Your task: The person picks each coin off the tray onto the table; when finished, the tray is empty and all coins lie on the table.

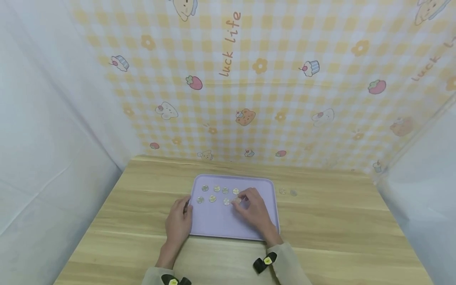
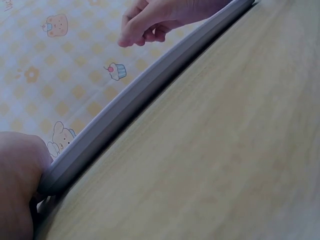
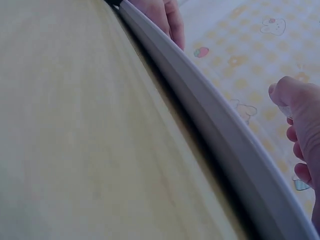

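A lilac tray (image 1: pixel 221 225) lies on the wooden table, bearing several round silvery coins (image 1: pixel 212 198) in two rows. My left hand (image 1: pixel 179 222) grips the tray's left edge; in the left wrist view, that hand (image 2: pixel 20 175) is at the tray's corner. Above the tray, my right hand (image 1: pixel 257 211) pinches a coin (image 1: pixel 238 200) between thumb and fingers, at the right end of the nearer row. The fingers partly cover this coin. The right wrist view shows the right hand (image 3: pixel 307 125) over the tray's rim, with a shiny bit near the thumb.
Two more coins (image 1: pixel 293 192) lie on the table (image 1: pixel 331 221) just right of the tray. A yellow checked cloth (image 1: pixel 278 95) with printed cartoons hangs behind the table, and white sheets (image 1: pixel 46 118) hang at the sides.
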A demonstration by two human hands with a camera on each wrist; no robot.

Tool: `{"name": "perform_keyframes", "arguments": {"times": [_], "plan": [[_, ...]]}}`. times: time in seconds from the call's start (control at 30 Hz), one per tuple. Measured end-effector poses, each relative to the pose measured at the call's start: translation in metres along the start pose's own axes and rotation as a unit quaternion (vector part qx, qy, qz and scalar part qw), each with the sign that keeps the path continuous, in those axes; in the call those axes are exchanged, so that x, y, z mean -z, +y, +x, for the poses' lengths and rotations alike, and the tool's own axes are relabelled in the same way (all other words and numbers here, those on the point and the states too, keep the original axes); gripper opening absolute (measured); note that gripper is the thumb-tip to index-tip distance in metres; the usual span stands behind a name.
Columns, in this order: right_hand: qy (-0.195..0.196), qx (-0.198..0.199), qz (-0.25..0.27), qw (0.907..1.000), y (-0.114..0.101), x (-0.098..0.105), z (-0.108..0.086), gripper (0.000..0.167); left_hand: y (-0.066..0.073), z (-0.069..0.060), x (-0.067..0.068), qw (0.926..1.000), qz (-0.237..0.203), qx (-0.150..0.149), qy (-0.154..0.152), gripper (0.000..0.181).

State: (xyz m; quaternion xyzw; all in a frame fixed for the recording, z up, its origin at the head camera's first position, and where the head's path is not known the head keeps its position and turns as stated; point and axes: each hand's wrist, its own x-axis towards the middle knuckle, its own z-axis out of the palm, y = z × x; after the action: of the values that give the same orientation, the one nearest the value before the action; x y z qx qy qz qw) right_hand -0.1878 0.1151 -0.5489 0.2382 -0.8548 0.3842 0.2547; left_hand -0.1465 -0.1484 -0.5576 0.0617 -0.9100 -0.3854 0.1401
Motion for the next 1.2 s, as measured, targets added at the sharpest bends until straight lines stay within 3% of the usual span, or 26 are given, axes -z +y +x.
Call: {"name": "perform_keyframes", "arguments": {"times": [0.23,0.57,0.67,0.93,1.2], "plan": [[0.045,0.005,-0.005,0.9990,0.015,0.017,0.006,0.026,0.001,-0.001,0.001,1.0000,-0.001,-0.004,0.001,0.035],[0.051,-0.108,-0.008,0.9929,0.032,0.041,0.005,0.021,0.001,-0.001,0.001,1.0000,-0.001,-0.004,0.004,0.035],[0.068,-0.128,-0.005,0.9894,0.040,0.046,0.004,0.020,0.001,-0.001,0.001,1.0000,-0.001,-0.004,0.002,0.035],[0.124,-0.200,0.008,0.9719,0.071,0.062,-0.007,0.022,0.001,0.000,0.002,1.0000,-0.001,-0.001,0.005,0.035],[0.135,-0.277,0.009,0.9513,0.089,0.088,-0.017,0.025,0.001,-0.001,0.000,1.0000,-0.002,0.001,0.005,0.035]]}}
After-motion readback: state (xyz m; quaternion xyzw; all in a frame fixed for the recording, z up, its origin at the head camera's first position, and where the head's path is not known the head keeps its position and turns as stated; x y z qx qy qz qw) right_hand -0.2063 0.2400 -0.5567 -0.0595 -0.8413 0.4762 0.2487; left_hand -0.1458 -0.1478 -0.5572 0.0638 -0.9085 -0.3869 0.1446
